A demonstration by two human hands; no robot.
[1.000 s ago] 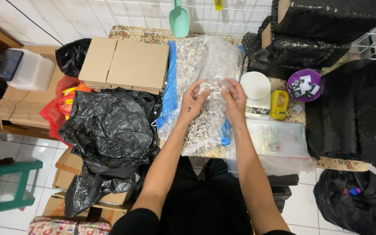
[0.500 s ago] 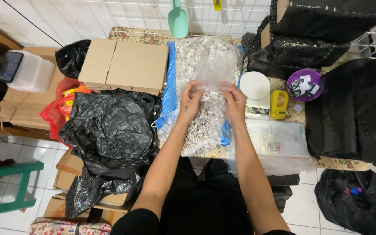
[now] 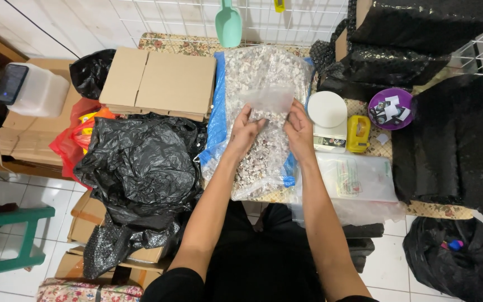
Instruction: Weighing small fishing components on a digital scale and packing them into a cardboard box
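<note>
A large clear plastic bag [image 3: 264, 72] full of small pale pebble-like pieces lies on the table in front of me. Over its middle, my left hand [image 3: 245, 133] and my right hand [image 3: 300, 130] pinch the two sides of a small clear bag [image 3: 273, 103]. The small bag stands upright between the hands, its top part looks empty, and a few of the same pieces sit in its bottom. A blue sheet [image 3: 217, 120] lies under the large bag's left edge.
A white kitchen scale [image 3: 330, 117] and a yellow tape dispenser [image 3: 358, 134] stand right of the hands, with a purple bowl [image 3: 390, 107] beyond. Flat cardboard boxes [image 3: 157, 84] and a crumpled black bag [image 3: 138, 168] lie left. A green scoop [image 3: 228, 25] hangs on the wire grid.
Both hands have moved slightly toward me along the large bag. The small bag between them now stands taller and flatter.
</note>
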